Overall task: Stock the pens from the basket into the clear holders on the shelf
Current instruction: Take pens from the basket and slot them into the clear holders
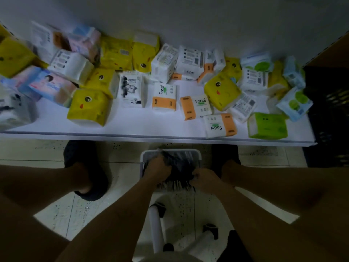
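Tiled floor [90, 210] is seen beneath a white shelf [141, 125] on which tissue packs [86, 106] are scattered.
A dark bundle of pens [179, 165] is gripped from both sides, fingers of the left hand [157, 168] and right hand [204, 178] being curled round it, inside the white basket [198, 157] set on the floor just before the shelf edge.

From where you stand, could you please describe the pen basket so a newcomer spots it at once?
Find the long white shelf covered in tissue packs, then drop to the tiled floor below its front edge. The white rectangular basket sits there between the person's dark shoes; alone here, it holds dark pens, gripped by the left hand and right hand.
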Available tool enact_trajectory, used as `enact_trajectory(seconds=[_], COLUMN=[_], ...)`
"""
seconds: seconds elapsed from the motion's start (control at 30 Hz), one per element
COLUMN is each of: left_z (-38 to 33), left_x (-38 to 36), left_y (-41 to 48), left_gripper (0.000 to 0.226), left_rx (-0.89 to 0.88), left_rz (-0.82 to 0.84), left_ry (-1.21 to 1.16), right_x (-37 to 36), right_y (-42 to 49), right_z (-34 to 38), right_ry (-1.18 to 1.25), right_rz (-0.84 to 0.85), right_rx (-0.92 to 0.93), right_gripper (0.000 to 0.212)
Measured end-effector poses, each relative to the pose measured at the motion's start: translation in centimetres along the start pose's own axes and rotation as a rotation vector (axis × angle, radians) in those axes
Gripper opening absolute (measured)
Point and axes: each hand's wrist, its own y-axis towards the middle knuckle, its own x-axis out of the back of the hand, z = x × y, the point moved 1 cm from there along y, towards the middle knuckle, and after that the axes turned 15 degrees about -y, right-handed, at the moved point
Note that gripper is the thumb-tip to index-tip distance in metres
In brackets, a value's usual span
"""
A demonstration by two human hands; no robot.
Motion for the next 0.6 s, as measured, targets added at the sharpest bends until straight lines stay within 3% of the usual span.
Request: enact_trajectory(seconds=[0.1,0.23,0.33,0.47,0.6], left_z=[-0.4,-0.6,-0.6,-0.4,-0.5], left_x=[0.0,-0.5,-0.9,-0.9,-0.6], left_y=[1.4,2.5,3.3,3.3,1.3], left_gripper=[0.007,0.025,0.024,0.016,0.010], left_rx=[0.003,0.043,0.128,0.157,0.103], left_rz=[-0.084,-0.003,0.014,-0.123,-0.369], left_ry=[-0.139,-0.249,-0.361,-0.488,-0.588], right_x=[0.3,0.7,0.9,0.6,-0.6], right_y=[0.5,0.9,1.2,1.6,2.3], right_z=[0.5,0.2,-0.1,-0.3,-0.9], right_ry=[0.036,0.111,0.171,0.229,0.193], right_rz=[-0.026,-0.070,-0.084,-0.076,-0.063], right_rx=[0.013,-0.007,-0.021,-0.040,-0.070], right_gripper=[0.036,0.047,0.048,0.045,0.026])
